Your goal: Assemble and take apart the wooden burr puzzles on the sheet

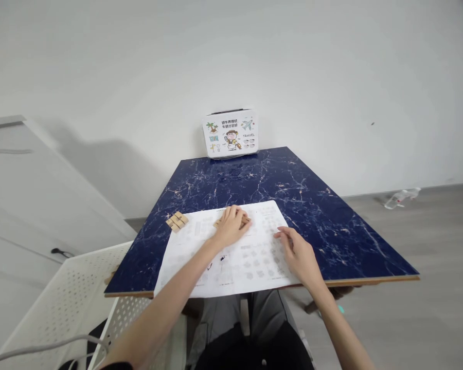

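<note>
A large printed paper sheet (231, 252) lies on the dark blue marbled table (239, 180). Over the sheet's upper middle, my left hand (231, 226) curls down around some light-brown wooden blocks (245, 221), which its fingers partly hide. A separate cluster of wooden blocks (177, 221) sits at the sheet's upper left corner, partly on the tabletop. My right hand (299, 252) hovers by the sheet's right edge, fingers apart and slightly bent, with nothing visible in it.
At the table's back stands a white case (231, 134) with cartoon travel pictures, close to the wall. A white perforated shelf unit (77, 288) is at the lower left, with a cable (42, 349) across it. A clear plastic bottle (401, 198) lies on the floor at right.
</note>
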`<action>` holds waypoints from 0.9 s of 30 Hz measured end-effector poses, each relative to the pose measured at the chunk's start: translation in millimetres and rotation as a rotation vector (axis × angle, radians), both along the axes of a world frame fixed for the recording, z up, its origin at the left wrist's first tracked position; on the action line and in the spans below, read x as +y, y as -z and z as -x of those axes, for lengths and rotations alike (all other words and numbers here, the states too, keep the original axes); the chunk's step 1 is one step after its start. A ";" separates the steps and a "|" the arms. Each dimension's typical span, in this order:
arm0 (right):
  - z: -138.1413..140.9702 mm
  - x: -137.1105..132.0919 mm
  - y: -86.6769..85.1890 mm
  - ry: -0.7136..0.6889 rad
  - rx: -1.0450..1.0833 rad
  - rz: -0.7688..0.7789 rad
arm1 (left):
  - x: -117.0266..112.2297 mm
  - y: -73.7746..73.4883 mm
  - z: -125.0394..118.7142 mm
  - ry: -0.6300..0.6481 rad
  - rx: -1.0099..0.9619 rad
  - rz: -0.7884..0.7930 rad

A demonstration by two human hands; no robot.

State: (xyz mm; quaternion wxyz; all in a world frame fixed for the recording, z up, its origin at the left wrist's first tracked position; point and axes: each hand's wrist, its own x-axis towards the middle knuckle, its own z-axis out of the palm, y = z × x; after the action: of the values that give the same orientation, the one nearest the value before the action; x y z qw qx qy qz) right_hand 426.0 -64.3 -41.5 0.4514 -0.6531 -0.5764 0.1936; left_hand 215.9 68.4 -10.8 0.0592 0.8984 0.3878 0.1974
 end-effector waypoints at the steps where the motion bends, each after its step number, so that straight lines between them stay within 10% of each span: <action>1: -0.4 0.2 0.5 -0.002 0.001 -0.003 | 11.5 -0.4 9.1 0.012 0.006 -0.001; 13: -0.2 -0.1 -0.8 0.000 -0.021 -0.024 | 91.7 -27.7 98.9 -0.024 0.075 0.126; 27: -2.5 2.2 5.4 -0.004 -0.059 -0.038 | 56.1 -34.3 149.9 -0.079 0.084 0.106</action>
State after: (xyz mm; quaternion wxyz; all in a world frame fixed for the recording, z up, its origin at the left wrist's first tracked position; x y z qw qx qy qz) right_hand 428.5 -62.1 -46.9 0.4463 -0.6486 -0.5942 0.1643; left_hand 66.1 124.5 23.5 0.0824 0.8856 0.4349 0.1407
